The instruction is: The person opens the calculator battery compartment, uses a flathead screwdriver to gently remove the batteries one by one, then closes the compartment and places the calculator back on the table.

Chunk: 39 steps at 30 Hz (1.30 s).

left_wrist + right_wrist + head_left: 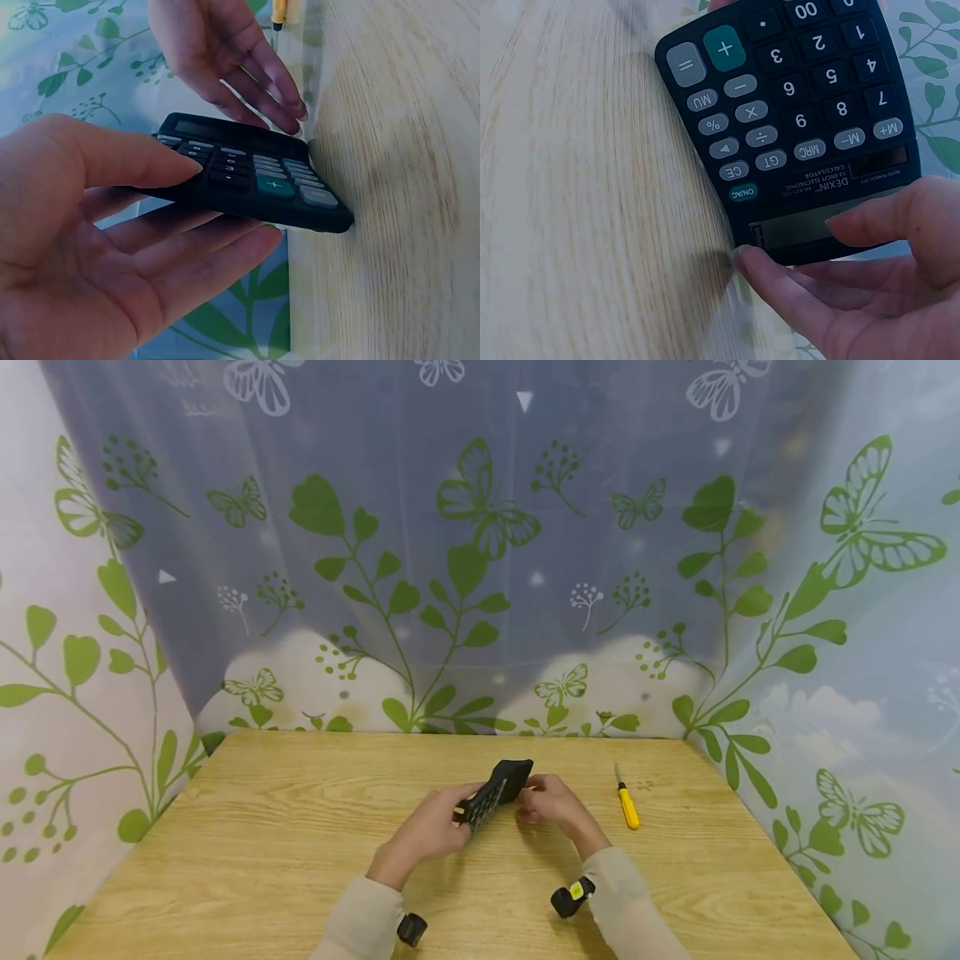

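A black calculator (512,777) with grey, black and green keys is tilted up on its side above the wooden table. My left hand (431,825) holds it by the keypad end, the thumb pressed over the keys and the fingers behind. At the display end is my right hand (553,802), its fingers loosely bent beside the edge. In the left wrist view no thumb of the right hand (232,60) lies on the display. The calculator's (810,112) lit display shows a digit at its corner in the right wrist view. Whether its long edge touches the table cannot be told.
A screwdriver (627,806) with a yellow handle lies to the right of my right hand, on the table (300,793). Several tiny pieces (645,785), too small to make out, lie beside it. A patterned curtain (465,610) stands behind the table's back edge.
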Motion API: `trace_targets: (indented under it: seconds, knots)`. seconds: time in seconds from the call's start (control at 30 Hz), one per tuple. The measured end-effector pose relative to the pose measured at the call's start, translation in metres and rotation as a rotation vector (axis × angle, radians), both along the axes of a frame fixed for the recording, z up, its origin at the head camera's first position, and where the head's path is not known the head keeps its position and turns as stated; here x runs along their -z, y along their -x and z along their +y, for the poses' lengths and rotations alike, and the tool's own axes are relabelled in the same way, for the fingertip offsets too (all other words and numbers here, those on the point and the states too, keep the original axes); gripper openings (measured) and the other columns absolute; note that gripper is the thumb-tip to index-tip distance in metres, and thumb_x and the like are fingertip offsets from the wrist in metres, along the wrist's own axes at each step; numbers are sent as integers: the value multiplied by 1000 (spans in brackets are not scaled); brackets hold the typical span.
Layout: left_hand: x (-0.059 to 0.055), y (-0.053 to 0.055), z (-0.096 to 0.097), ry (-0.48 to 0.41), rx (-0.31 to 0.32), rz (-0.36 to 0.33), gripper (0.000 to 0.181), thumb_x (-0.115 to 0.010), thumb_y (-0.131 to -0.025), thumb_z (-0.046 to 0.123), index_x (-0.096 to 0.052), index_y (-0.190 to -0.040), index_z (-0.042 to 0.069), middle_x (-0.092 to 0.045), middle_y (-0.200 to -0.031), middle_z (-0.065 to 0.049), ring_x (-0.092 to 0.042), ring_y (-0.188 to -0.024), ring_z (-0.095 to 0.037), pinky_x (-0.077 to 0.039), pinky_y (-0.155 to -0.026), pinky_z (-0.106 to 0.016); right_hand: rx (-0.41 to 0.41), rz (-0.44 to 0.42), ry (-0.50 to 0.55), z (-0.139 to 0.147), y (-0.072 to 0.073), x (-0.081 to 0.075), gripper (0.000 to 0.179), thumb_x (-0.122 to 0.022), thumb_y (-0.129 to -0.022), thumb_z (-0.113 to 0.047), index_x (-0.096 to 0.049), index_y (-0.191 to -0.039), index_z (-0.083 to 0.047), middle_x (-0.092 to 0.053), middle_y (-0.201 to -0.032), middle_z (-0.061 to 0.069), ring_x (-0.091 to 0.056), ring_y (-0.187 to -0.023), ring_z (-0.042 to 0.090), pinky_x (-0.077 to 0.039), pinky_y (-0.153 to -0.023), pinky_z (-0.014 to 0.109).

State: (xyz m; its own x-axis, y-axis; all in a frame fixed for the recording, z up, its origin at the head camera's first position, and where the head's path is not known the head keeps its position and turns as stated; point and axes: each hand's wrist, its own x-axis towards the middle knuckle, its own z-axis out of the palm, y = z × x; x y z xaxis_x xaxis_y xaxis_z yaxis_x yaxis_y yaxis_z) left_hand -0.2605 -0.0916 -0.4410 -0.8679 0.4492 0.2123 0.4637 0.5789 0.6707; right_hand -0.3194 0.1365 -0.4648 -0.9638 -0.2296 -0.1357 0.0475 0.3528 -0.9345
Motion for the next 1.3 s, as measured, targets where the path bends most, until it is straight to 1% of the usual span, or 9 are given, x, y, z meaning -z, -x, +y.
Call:
trace_targets:
  seconds: [0.2,0.27,0.33,0.4,0.47,0.7,0.83,1.07,1.3]
  knots:
    - [2,0,-2,63,39,-13,66,-62,-89,-9,-51,-151,8,-61,-144,-21,-64,-128,-36,-58,-101,-46,-26,-20,37,-1,2,4,40,-42,-105,-2,-47,-138,21,-61,-123,38,-69,-108,46,-63,-91,47]
    - [1,0,-2,94,46,-27,66,-64,-90,-7,-51,-152,11,-61,-144,-21,-63,-129,-35,-59,-95,-42,-34,-33,65,-1,4,6,40,-41,-104,-1,-48,-137,21,-61,-122,38,-70,-107,46,-63,-92,48]
    - [0,-1,0,114,49,-35,66,-66,-90,-6,-52,-152,12,-61,-144,-21,-65,-123,-30,-56,-86,-36,-43,-41,83,-1,6,8,39,-42,-102,0,-50,-134,20,-62,-120,36,-71,-103,42,-63,-91,47]
    - [-1,-1,1,125,52,-39,66,-67,-89,-5,-52,-151,13,-62,-143,-22,-66,-110,-26,-49,-77,-33,-52,-48,100,-1,7,10,38,-43,-100,1,-52,-131,19,-64,-117,36,-73,-99,39,-63,-91,46]
    - [-2,-2,2,132,53,-43,66,-69,-89,-4,-53,-151,13,-62,-142,-21,-64,-103,-24,-45,-74,-31,-54,-50,105,-1,7,11,37,-44,-99,1,-53,-131,18,-65,-115,35,-74,-96,36,-64,-88,44]
    - [1,0,3,133,53,-30,65,-70,-89,-2,-54,-150,12,-65,-140,-19,-66,-123,-31,-44,-72,-27,-20,-40,109,0,5,9,42,-44,-97,4,-50,-137,16,-65,-115,33,-75,-94,39,-65,-85,43]
    - [2,-1,3,131,56,-25,64,-71,-88,-2,-55,-149,11,-65,-139,-19,-69,-117,-28,-45,-70,-26,-32,-46,113,2,3,6,45,-40,-94,9,-49,-137,17,-62,-118,35,-73,-98,41,-64,-88,44]
    - [3,-3,4,124,43,-25,64,-72,-85,-1,-58,-147,9,-67,-137,-20,-66,-126,-34,-46,-76,-28,-51,-58,108,10,2,1,49,-33,-94,7,-46,-139,19,-62,-124,37,-75,-96,37,-65,-84,42]
    - [3,-1,7,136,30,4,63,-74,-82,1,-61,-143,8,-70,-133,-18,-66,-125,-33,-55,-95,-38,-33,-38,106,17,5,-10,50,-29,-95,1,-53,-135,17,-64,-119,37,-76,-84,27,-66,-79,42]
